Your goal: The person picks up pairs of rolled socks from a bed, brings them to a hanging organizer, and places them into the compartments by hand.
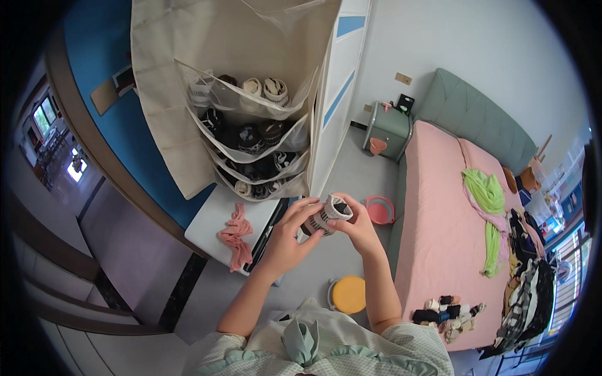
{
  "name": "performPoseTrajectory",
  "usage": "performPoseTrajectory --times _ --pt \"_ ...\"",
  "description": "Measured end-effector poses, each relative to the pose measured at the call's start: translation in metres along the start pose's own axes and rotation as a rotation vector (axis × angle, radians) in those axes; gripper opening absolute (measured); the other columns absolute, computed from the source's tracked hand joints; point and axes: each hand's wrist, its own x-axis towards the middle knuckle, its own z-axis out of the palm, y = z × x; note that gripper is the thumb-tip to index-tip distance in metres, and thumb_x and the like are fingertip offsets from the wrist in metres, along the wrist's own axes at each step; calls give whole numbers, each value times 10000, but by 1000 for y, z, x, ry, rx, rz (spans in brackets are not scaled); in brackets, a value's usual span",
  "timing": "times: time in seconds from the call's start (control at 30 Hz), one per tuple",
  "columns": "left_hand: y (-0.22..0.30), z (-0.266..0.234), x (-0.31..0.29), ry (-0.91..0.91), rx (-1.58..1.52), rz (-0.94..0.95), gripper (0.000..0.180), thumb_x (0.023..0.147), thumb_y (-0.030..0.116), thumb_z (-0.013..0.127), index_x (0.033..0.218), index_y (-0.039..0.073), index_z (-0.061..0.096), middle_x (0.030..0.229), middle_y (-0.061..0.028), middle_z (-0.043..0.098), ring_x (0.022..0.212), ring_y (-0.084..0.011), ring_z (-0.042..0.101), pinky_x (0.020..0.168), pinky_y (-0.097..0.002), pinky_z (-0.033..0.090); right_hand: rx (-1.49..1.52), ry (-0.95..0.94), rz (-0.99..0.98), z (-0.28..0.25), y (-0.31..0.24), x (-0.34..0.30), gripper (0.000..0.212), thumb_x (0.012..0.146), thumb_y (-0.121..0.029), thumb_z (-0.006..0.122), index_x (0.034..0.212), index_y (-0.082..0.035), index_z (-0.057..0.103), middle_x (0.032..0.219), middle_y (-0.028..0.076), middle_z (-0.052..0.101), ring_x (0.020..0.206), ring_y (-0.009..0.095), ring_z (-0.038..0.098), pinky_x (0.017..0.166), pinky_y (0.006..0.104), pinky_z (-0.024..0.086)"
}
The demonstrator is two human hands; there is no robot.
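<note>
Together, in the head view, the left hand [287, 235] and the right hand [359, 230] grip a light, dark-patterned rolled sock [321, 219] from either side, raised near a hanging cloth organiser [160, 119]. Other rolled socks [252, 93] sit in its stacked pockets. A pink cloth [237, 237] lies on a white surface [204, 230]; a sock pile [461, 319] rests on the pink-covered bed [433, 250].
</note>
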Motion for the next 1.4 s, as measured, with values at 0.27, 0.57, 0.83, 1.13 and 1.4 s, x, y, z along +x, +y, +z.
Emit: performPoseTrajectory --times 0.27,0.57,0.83,1.13,1.4 --pt "-19 -12 32 94 -80 -2 484 765 18 633 1231 20 499 1243 -112 488 1157 -221 477 947 -322 401 -162 47 -140 -6 -13 44 364 673 -20 700 1014 -10 573 922 11 581 878 88 559 768 244 475" --pt "-25 -72 80 133 320 347 398 749 60 628 1145 55 591 1143 -98 572 1081 -286 529 922 -383 426 -337 242 -406 0 -50 73 351 664 7 698 984 -16 555 885 -3 572 846 72 546 722 223 452" --pt "2 -160 157 108 610 568 198 771 72 615 955 39 679 1024 -86 649 1066 -283 554 971 -411 389 -747 419 -671 63 -118 101 328 697 -51 711 982 -20 552 883 35 610 838 103 597 678 231 489" --pt "-21 -151 206 -357 845 658 473 759 332 676 1126 56 562 1078 -85 579 1057 -276 509 978 -405 370 -1313 421 -816 102 -153 168 311 726 -198 695 901 -29 501 792 132 625 684 326 616 594 366 496" --pt "-48 -146 219 -308 984 686 104 755 118 557 829 54 593 1010 -91 609 997 -231 564 795 -363 485 -1828 325 -567 85 -141 223 255 710 -186 655 878 -29 544 773 153 629 720 335 629 627 397 514"
